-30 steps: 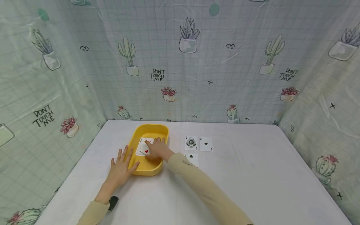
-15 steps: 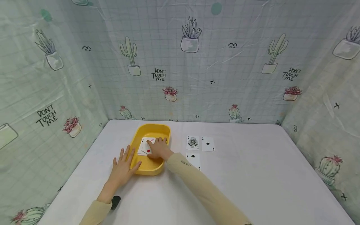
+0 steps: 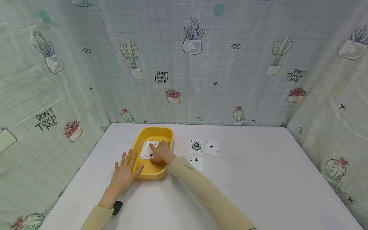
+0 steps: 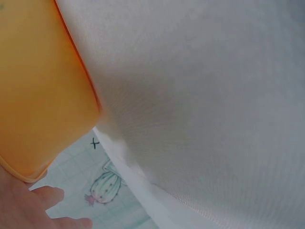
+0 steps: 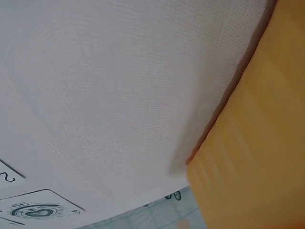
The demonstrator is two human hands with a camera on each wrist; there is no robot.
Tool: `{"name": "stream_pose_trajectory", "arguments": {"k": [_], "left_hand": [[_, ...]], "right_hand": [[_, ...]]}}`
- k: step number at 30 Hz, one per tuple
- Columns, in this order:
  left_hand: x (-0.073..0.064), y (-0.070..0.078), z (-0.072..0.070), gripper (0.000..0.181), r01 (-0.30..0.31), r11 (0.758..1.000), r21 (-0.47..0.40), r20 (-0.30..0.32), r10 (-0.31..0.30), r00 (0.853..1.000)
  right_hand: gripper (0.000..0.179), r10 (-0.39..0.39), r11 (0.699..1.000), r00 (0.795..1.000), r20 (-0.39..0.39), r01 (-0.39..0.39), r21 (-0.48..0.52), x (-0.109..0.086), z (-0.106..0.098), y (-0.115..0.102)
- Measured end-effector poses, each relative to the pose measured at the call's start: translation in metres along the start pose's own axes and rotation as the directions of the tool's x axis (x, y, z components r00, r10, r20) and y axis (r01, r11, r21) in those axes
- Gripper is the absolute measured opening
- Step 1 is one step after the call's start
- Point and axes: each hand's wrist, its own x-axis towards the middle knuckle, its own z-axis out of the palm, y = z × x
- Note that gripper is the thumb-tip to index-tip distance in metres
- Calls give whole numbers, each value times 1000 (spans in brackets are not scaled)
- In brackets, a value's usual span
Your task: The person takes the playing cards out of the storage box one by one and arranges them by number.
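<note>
A yellow tray [image 3: 150, 174] stands at the left of the white table with a small pile of playing cards [image 3: 143, 154] in it. My right hand [image 3: 163, 152] reaches over its right side and pinches the top playing card [image 3: 150, 154], which bears a red heart, between thumb and fingers; the card's near edge stands slightly off the pile. My left hand [image 3: 124, 174] lies along the tray's left rim with fingers spread. In the left wrist view, some fingers of that hand [image 4: 28, 205] show beside the tray's corner [image 4: 43, 95].
Right of the tray lie an ace of spades [image 3: 196, 146], an ace of clubs [image 3: 211, 147] and, nearer, a two of clubs [image 3: 196, 164], partly overlapped by the right sleeve [image 3: 207, 191]. A patterned curtain [image 3: 201, 80] stands behind the table.
The top card in the tray shifts slightly under my right hand, its near edge flat half a second ago and raised now. Both hands stay where they were.
</note>
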Motion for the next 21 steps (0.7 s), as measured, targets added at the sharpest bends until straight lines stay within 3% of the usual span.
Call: {"name": "stream_pose_trajectory", "arguments": {"k": [21], "left_hand": [[0,0,-1,71,7,1000,-6,13,-7,1000]], "right_hand": [[72,40,999,999,17,-41,31,-2,-3,0]]}}
